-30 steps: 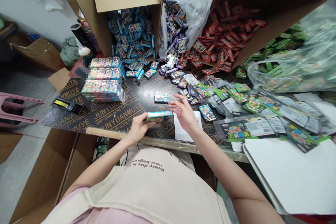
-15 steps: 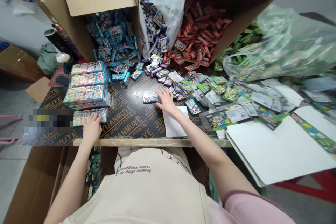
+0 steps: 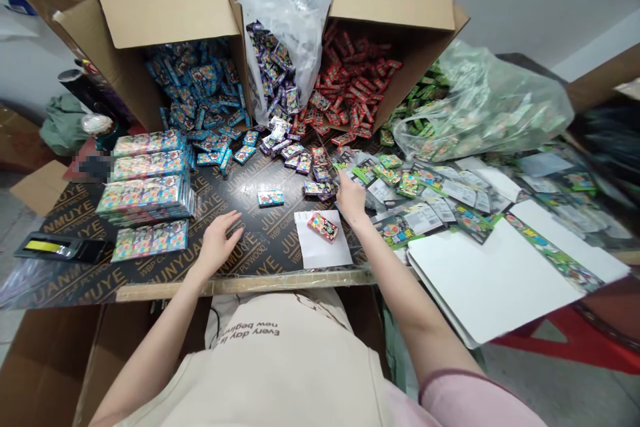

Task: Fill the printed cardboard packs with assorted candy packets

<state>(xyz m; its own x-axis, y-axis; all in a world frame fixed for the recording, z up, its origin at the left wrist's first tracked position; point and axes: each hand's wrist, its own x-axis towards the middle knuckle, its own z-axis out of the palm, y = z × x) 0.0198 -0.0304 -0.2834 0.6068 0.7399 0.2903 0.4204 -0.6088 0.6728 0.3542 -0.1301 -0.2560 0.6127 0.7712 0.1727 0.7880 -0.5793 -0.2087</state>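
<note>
My left hand (image 3: 220,240) hovers over the table with fingers apart and nothing in them, right of a clear-wrapped pack of small boxes (image 3: 150,240). My right hand (image 3: 351,199) is at the edge of the loose pile, its index finger stretched forward and its other fingers partly hidden. Beside it lie small purple boxes (image 3: 320,189). A small blue box (image 3: 271,198) lies alone between the hands. Below my right hand, a red box (image 3: 323,227) rests on a white sheet of paper (image 3: 315,255). Stacked wrapped packs (image 3: 145,192) stand at the left.
At the back are a carton of blue boxes (image 3: 167,10), a plastic bag of purple boxes (image 3: 287,20), a carton of red boxes (image 3: 393,3) and a bag of green boxes (image 3: 490,107). Printed clear pouches (image 3: 420,217) and white boards (image 3: 490,280) cover the right side.
My left hand has left the wrapped pack and moved right. My right hand has moved from the blue box to the pile. A red box now shows on the paper. The view has shifted.
</note>
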